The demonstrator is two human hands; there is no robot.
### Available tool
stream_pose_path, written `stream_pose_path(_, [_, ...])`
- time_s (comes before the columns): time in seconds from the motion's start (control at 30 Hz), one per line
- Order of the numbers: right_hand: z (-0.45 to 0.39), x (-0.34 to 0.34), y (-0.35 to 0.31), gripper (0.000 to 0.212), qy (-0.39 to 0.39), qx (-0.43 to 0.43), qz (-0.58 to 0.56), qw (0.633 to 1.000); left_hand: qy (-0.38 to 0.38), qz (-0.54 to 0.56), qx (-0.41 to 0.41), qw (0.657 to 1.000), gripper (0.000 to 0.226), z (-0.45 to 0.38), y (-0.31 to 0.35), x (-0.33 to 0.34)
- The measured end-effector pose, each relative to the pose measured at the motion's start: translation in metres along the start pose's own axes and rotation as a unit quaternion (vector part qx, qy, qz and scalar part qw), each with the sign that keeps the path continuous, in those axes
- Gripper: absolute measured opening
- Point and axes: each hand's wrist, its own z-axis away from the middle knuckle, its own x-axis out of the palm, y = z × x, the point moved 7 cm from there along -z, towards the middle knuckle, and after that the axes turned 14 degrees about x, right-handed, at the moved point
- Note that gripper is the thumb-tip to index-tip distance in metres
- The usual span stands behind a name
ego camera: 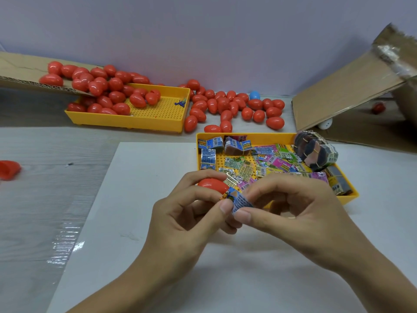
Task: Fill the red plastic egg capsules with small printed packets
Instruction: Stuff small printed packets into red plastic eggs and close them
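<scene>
Loose red eggs [234, 107] crowd the tabletop [67, 199] behind the packet tray [352, 195] — left hand [187, 213] grips a capsule [212, 185], right hand [293, 206] pinches a blue packet [240, 201] beside it.

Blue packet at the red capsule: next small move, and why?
Probably push the blue packet further into the red capsule. The right hand pinches the packet, curled, at the capsule's edge, while the left hand holds the capsule. Most of the packet shows outside it, so it looks not yet seated.
</scene>
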Motion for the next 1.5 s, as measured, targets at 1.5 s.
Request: stream_pose_path(1.5, [-0.004,0.012,0.02,0.017,-0.115,0.169,-0.226,0.952,-0.011,-0.036,0.029,0.999,0.018,0.004,0.005,0.002])
